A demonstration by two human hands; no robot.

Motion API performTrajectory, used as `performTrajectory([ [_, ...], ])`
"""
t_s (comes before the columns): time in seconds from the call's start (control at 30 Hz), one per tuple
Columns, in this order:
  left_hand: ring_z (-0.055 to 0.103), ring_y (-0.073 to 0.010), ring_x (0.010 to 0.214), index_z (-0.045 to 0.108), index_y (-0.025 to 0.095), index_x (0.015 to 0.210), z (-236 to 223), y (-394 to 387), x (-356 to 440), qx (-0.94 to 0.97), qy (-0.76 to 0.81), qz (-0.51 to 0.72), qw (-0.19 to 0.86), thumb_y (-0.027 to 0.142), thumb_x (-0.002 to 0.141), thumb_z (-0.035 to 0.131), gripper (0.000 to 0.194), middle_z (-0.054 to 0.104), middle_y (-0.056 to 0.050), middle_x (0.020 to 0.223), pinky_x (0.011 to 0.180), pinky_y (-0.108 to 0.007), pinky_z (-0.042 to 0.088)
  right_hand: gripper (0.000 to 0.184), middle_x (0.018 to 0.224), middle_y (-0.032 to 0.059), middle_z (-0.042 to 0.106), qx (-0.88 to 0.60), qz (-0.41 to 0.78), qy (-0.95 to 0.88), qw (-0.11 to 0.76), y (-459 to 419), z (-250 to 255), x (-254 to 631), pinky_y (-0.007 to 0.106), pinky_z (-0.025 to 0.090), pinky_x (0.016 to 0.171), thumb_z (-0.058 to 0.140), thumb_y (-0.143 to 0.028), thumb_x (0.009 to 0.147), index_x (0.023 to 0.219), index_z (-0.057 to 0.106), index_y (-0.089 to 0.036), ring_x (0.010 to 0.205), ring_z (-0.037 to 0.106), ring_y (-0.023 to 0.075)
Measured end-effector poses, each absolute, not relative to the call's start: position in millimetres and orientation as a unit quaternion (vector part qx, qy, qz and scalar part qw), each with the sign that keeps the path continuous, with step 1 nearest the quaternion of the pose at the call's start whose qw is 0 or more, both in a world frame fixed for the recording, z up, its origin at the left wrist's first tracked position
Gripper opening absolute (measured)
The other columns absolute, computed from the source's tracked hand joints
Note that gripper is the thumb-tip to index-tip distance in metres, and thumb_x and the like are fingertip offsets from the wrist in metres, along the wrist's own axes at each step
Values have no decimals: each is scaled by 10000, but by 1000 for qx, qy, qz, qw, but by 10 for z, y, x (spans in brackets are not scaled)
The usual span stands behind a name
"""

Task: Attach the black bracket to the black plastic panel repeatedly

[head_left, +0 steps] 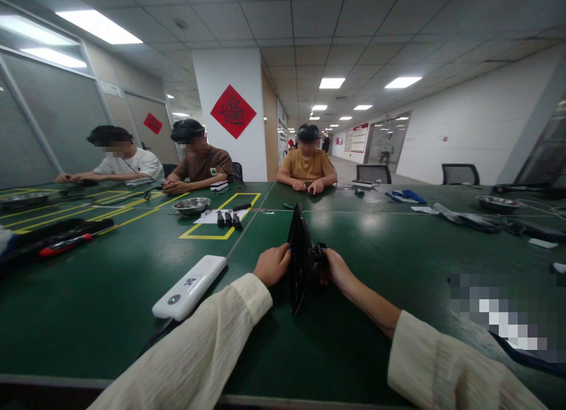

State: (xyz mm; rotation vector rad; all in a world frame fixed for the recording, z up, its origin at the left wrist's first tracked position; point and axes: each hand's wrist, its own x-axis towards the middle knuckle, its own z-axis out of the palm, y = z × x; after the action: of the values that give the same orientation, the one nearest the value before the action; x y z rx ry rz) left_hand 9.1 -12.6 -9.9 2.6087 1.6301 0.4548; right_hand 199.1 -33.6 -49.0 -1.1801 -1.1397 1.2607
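Observation:
A thin black panel (299, 263) stands nearly upright on the green table (354, 351), seen almost edge-on in front of me. Its kind is unclear from this angle. On its right side sits a black bracket-like mount (319, 255). My left hand (270, 265) grips the panel's left side, thumb against the surface and the other fingers partly hidden. From the right, my right hand (336, 268) is closed around the mount, its fingertips mostly out of sight behind the dark parts.
Left of my forearm lies a white power bank (190, 289) marked 26, with a cable. Farther off are a metal bowl (191, 206), three small black parts (229, 220) and a red-and-black tool (66, 245). Three people sit around the table. Cloths (464, 217) and another bowl (499, 204) lie right.

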Motion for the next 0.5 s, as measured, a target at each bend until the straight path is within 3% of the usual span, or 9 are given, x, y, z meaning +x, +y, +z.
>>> performTrajectory([
  [0.23, 601, -175, 767, 572, 196, 873, -103, -114, 92, 850, 499, 169, 20, 378, 921, 216, 403, 651, -57, 821, 631, -240, 355, 249, 433, -47, 501, -487, 523, -480, 510, -298, -529, 1995, 213, 334, 311, 300, -361, 843, 809, 459, -172, 338, 511, 133],
  [0.5, 600, -174, 733, 630, 188, 864, -77, -132, 99, 845, 505, 168, 49, 429, 926, 168, 525, 657, -63, 775, 603, -237, 333, 257, 464, -43, 521, -487, 527, -477, 508, -312, -519, 2003, 208, 334, 314, 312, -378, 845, 828, 463, -170, 350, 520, 129],
])
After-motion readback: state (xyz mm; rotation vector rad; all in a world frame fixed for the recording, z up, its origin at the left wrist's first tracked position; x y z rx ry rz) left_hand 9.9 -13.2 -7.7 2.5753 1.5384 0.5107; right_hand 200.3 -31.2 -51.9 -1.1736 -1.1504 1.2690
